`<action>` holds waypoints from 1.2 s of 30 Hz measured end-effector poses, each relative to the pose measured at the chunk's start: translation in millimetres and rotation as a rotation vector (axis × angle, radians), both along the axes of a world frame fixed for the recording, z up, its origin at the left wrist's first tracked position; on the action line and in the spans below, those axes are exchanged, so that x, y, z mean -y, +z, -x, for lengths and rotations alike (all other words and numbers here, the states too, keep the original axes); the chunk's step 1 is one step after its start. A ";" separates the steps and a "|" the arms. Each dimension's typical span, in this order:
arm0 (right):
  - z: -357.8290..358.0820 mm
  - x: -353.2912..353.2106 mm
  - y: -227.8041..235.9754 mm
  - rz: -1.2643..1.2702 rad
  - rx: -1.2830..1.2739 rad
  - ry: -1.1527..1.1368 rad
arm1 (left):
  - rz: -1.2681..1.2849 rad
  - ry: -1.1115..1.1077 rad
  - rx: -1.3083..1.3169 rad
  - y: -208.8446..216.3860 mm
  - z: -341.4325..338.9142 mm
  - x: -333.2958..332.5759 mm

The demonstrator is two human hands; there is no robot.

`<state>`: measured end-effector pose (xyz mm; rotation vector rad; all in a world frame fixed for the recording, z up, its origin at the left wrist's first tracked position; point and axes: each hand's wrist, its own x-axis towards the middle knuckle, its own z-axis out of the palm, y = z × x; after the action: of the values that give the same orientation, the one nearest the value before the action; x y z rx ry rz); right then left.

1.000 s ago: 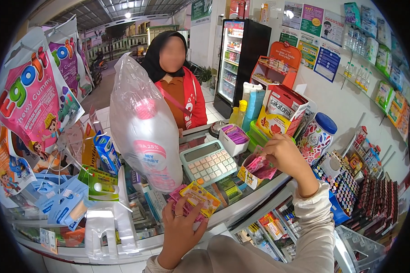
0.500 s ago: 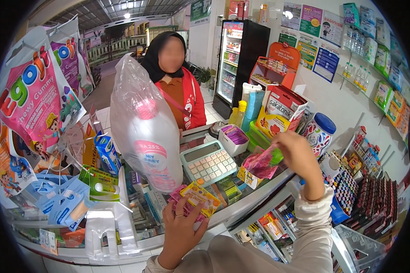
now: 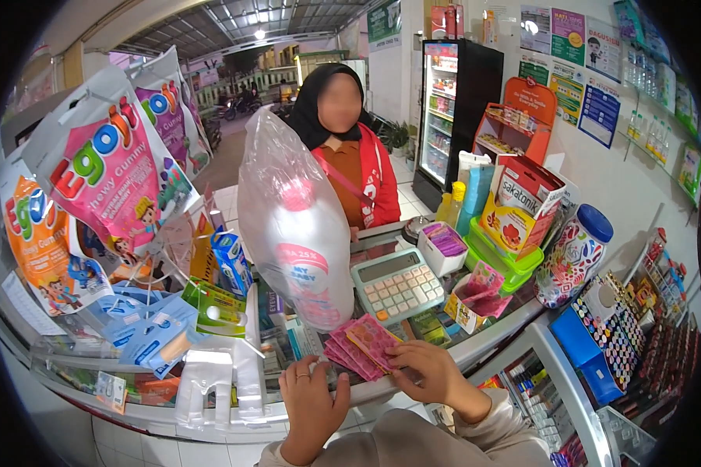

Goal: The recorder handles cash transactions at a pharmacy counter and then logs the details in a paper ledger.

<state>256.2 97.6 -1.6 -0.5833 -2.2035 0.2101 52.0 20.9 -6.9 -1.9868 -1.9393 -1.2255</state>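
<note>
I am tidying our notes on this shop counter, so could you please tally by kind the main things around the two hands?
Fans of pink sachets, touched by left hand and right hand: 1
Calculators: 1
Clear bags holding a white bottle: 1
Jars with a blue lid: 1
Total: 4

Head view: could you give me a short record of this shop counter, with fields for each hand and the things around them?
place: shop counter
left hand: resting on the counter edge, beside the pink sachets
right hand: fingers on a fan of pink sachets
behind the sachets: calculator
left of the calculator: clear plastic bag holding a white bottle
across the counter: a person in a red jacket
</note>
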 end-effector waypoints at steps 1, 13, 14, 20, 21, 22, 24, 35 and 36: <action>-3.0 -0.3 3.6 0.156 -0.063 -0.072 | 0.062 0.028 -0.089 1.7 2.2 1.2; 38.7 -13.5 16.2 0.503 0.142 -0.260 | 0.126 0.173 -0.187 -4.8 -24.5 -7.3; 43.3 -9.8 22.3 0.585 0.126 -0.230 | 0.119 0.154 -0.197 -7.5 -23.4 -4.4; 57.7 -32.8 44.2 0.733 0.218 -0.209 | 0.130 0.099 -0.295 -15.2 -25.2 1.3; 61.0 -35.3 52.1 0.848 0.285 -0.137 | 0.135 0.089 -0.287 -16.5 -26.3 2.4; 64.9 -36.8 55.8 0.960 0.351 -0.058 | 0.127 0.091 -0.316 -16.4 -25.7 0.9; 68.9 -38.9 49.4 1.035 0.266 0.050 | 0.116 0.087 -0.339 -19.3 -24.9 0.9; 95.0 -10.2 68.2 0.734 0.463 -0.165 | 0.084 -0.046 -0.237 -26.8 -5.9 9.1; 96.1 -6.4 82.2 0.632 0.579 -0.224 | 0.083 -0.053 -0.234 -27.3 -4.6 9.7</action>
<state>160.1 104.0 80.6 -1.3705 -2.5843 0.7056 56.6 11.3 -34.2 -2.1257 -1.8614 -0.8882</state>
